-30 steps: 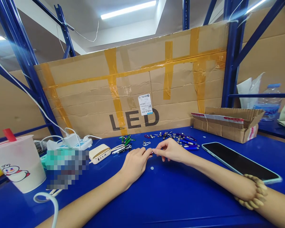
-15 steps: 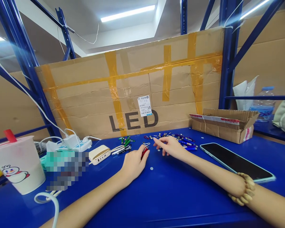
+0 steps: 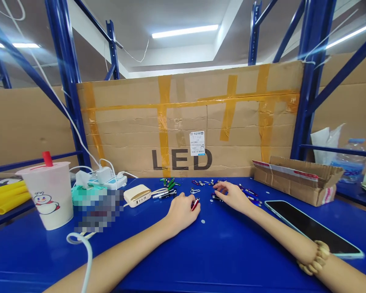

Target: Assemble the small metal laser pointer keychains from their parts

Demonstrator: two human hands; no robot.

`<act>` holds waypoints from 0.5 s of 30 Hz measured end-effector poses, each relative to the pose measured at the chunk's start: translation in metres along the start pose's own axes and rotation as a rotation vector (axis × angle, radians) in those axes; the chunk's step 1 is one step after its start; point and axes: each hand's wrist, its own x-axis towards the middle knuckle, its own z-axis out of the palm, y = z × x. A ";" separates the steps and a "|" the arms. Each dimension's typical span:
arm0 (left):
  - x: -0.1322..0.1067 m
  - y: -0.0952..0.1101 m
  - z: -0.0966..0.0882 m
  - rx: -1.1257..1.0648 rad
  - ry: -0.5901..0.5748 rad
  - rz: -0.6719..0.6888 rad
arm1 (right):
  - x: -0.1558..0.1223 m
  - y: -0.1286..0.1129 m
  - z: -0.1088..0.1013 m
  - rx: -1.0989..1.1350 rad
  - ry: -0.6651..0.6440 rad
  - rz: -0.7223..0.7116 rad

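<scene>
My left hand (image 3: 183, 211) rests on the blue tabletop (image 3: 225, 248), closed around a small red metallic tube (image 3: 194, 204) that shows between thumb and fingers. Just beyond its fingertips lies a silver metal clip (image 3: 195, 190). My right hand (image 3: 232, 196) hovers at the scattered small blue and purple pieces (image 3: 248, 191), its fingers loosely bent and apart. Beneath its palm sits a dark small piece (image 3: 217, 198); whether the fingers touch it is unclear. Left of my hands are several silver tubes (image 3: 165, 194) and green pieces (image 3: 171, 184).
A cream power bank (image 3: 137, 195), a power strip (image 3: 112, 179) and a lidded drink cup (image 3: 49, 199) stand on the left. On the right lie a phone (image 3: 314, 228) and an open cardboard box (image 3: 295, 183). A large cardboard panel (image 3: 134, 134) closes off the back.
The camera view has shifted left, so the scene sits further right. My right hand has moved lower over the scattered pieces. My left hand still holds the red tube; the silver clip now lies clear of it.
</scene>
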 end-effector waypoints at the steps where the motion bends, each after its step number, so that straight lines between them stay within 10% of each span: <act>1: 0.000 -0.001 0.001 -0.013 -0.009 0.002 | 0.001 0.003 0.002 -0.001 0.002 -0.020; 9: 0.004 -0.008 0.001 -0.037 -0.013 0.039 | -0.010 -0.039 -0.010 0.078 0.108 -0.337; 15: 0.004 -0.014 0.001 -0.032 -0.028 0.091 | -0.075 -0.073 -0.050 0.442 0.151 -0.316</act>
